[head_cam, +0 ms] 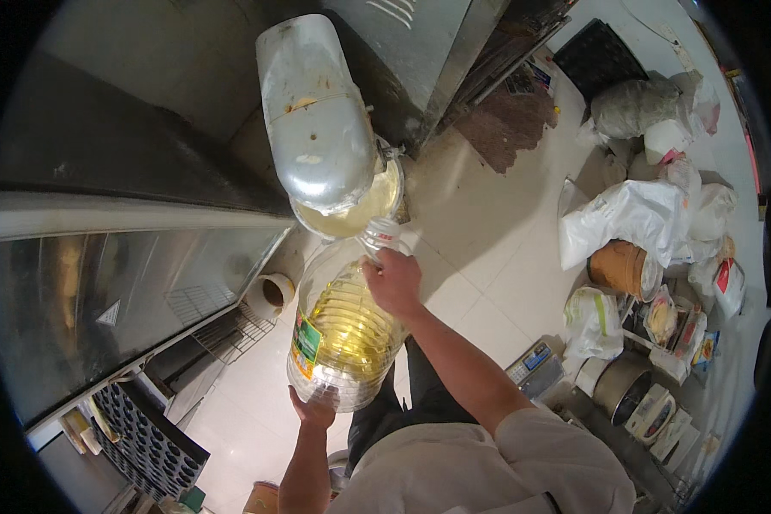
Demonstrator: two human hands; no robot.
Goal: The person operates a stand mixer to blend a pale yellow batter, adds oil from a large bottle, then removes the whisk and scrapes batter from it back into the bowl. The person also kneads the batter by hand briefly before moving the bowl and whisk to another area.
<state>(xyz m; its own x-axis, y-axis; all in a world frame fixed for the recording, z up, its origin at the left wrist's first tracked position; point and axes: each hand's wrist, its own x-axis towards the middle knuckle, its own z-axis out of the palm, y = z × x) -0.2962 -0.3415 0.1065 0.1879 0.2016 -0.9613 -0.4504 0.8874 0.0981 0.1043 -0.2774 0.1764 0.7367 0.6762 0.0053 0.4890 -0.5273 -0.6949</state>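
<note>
A large clear plastic jug [353, 315], part filled with yellow oil, lies tilted before me, its uncapped-looking mouth near a mixer bowl. My right hand [393, 281] grips the handle just below the neck. Under the jug's base, my left hand [315, 403] supports it, fingers partly hidden. Beyond the mouth stands a planetary mixer [321, 122] with a worn, rust-spotted metal head. Its bowl [395, 193] shows pale yellow contents, and the head covers much of it. Whether oil is flowing out cannot be told.
A glass-fronted cabinet [135, 302] runs along the left, with a wire rack [234, 334] and a round container [271, 294] by it. Black moulded trays [148, 443] stand lower left. On the right are a digital scale [533, 366], a metal pot [623, 385], bags and a brown bucket [620, 268].
</note>
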